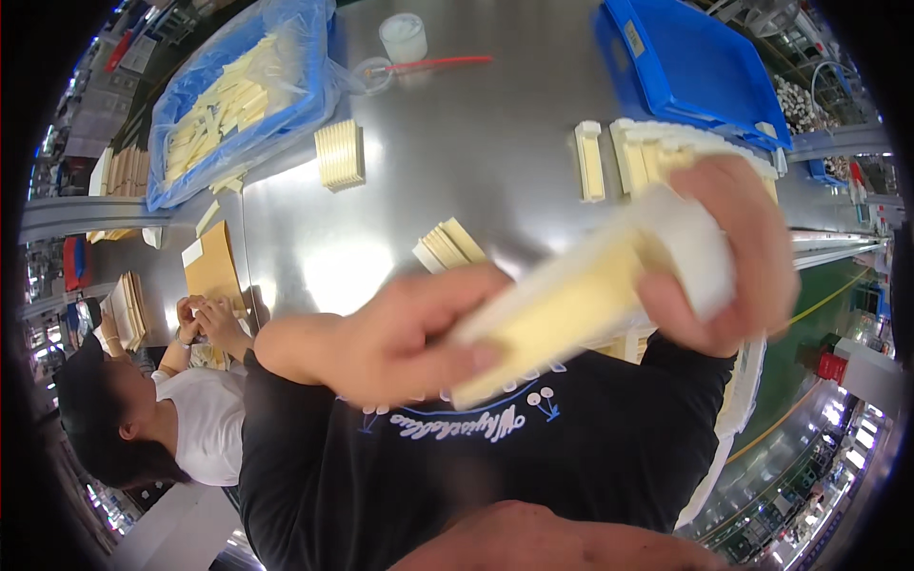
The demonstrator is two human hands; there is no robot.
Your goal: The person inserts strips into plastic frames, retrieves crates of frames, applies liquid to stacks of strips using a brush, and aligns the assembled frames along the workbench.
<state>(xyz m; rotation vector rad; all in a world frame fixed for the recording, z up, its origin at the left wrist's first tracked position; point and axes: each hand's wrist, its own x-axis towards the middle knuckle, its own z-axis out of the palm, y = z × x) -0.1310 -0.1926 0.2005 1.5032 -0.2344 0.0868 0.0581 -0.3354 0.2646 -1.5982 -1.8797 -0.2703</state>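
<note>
While raised, both hands point(419, 338) around a cream stack point(571, 309).

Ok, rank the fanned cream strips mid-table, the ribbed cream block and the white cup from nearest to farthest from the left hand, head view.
From the left hand:
1. Fanned cream strips, just above it, mid-table.
2. Ribbed cream block, farther up, beside the blue bag.
3. White cup, at the table's far edge.

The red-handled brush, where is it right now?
In the head view the red-handled brush lies at the far, top-centre of the steel table, beside a white cup.
</note>
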